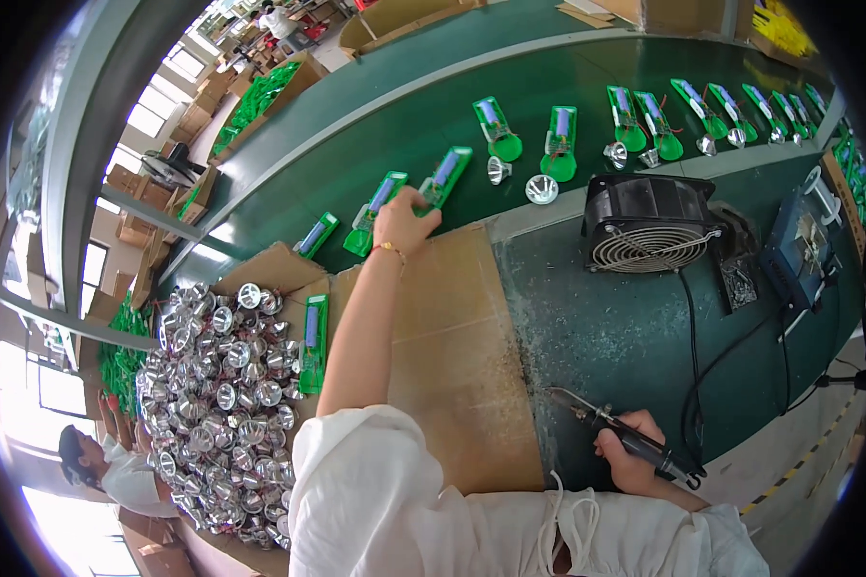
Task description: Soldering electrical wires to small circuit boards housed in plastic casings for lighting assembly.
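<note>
My left hand (pixel 406 227) reaches forward to the far green surface. Its bent fingers close on the lower end of a green plastic housing (pixel 445 175) that has a purple-blue battery in it. Touching or just beside the same hand lies another green housing (pixel 380 200). My right hand (pixel 633 450) is wrapped round the black handle of a soldering iron (pixel 635 440), low on the right. The iron's metal tip points to the upper left, over the dark green bench top. One more green housing (pixel 313 338) lies left of my left forearm.
Left is a big heap of silver reflector cups (pixel 226 394). Several green housings with reflectors (pixel 542 189) line the far surface. A black fan (pixel 649 221) with a wire guard and a blue soldering station (pixel 801 245) with a cable stand right. Brown cardboard (pixel 452 356) covers the middle. A person (pixel 130 471) is at left.
</note>
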`<state>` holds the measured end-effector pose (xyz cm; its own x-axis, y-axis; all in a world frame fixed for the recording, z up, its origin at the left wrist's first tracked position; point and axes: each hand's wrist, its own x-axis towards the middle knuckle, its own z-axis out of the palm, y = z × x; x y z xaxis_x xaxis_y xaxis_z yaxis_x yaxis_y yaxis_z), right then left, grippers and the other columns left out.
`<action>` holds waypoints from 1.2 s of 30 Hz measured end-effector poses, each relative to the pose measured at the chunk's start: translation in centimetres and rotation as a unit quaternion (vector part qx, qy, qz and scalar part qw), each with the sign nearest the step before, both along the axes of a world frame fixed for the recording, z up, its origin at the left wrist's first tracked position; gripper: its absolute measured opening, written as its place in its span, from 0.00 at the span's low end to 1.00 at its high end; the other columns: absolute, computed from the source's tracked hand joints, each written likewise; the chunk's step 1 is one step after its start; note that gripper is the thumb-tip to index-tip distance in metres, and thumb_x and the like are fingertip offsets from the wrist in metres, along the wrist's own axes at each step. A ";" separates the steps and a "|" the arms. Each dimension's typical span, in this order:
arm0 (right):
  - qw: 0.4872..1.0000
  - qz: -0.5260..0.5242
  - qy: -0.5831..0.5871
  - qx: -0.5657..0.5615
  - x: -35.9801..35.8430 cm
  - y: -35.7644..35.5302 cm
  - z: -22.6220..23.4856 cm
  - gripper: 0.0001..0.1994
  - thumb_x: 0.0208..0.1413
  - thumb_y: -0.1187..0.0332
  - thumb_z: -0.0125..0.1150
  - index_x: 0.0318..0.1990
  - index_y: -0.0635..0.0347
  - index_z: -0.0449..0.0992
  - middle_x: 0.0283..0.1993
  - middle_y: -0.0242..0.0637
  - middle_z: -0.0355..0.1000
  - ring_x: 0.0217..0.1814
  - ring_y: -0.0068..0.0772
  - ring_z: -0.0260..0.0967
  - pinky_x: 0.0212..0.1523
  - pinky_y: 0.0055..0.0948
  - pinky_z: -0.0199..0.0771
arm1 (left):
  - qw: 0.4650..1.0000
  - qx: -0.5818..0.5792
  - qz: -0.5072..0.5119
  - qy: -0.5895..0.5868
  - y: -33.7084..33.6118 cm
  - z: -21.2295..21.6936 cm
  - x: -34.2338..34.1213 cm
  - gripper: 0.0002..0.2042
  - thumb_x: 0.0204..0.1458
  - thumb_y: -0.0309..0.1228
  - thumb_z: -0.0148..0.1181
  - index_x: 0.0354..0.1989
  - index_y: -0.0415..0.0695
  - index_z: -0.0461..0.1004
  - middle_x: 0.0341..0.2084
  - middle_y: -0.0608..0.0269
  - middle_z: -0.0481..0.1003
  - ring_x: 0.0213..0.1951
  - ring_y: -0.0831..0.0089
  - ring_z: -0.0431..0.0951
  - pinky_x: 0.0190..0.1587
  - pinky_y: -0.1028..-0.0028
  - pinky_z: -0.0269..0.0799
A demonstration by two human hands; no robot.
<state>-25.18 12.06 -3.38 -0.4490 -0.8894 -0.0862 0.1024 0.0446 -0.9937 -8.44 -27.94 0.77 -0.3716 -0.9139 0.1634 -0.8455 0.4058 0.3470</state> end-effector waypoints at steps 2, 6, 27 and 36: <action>1.000 -0.008 0.000 0.008 0.2 -1.2 -0.7 0.09 0.46 0.76 0.60 0.31 0.65 0.64 0.22 0.37 0.70 0.21 0.22 0.69 0.22 0.21 0.70 | 1.000 0.006 0.012 0.001 2.5 -0.5 1.0 0.16 0.34 0.42 0.60 0.26 0.43 0.73 0.32 0.53 0.72 0.34 0.60 0.74 0.37 0.65 0.69; 0.998 -0.058 0.030 0.024 0.7 -0.3 0.1 0.09 0.50 0.69 0.55 0.32 0.64 0.63 0.20 0.37 0.67 0.17 0.21 0.64 0.19 0.18 0.65 | 0.998 -0.052 -0.002 0.032 13.9 0.2 2.3 0.12 0.37 0.39 0.59 0.25 0.43 0.73 0.32 0.55 0.69 0.32 0.60 0.73 0.35 0.65 0.71; 0.997 -0.067 0.024 -0.030 1.2 -0.5 -0.1 0.08 0.50 0.70 0.57 0.31 0.64 0.65 0.20 0.35 0.67 0.17 0.18 0.62 0.18 0.15 0.62 | 0.893 -0.129 0.374 -0.217 19.7 2.1 22.7 0.07 0.41 0.35 0.58 0.32 0.55 0.74 0.43 0.68 0.67 0.42 0.66 0.70 0.50 0.52 0.54; 0.998 -0.038 0.028 -0.042 0.9 -0.8 0.1 0.08 0.50 0.71 0.56 0.30 0.64 0.64 0.20 0.35 0.67 0.17 0.18 0.62 0.18 0.15 0.62 | 0.961 -0.242 0.071 -0.114 30.8 -1.9 13.6 0.02 0.41 0.29 0.57 0.25 0.51 0.72 0.40 0.66 0.70 0.42 0.71 0.70 0.49 0.56 0.55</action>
<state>-24.29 11.30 -3.31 -0.5172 -0.8558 0.0150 0.0460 -0.0453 -0.9979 5.19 2.86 -1.14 -0.3251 -0.7962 0.5103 -0.9362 0.3473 -0.0546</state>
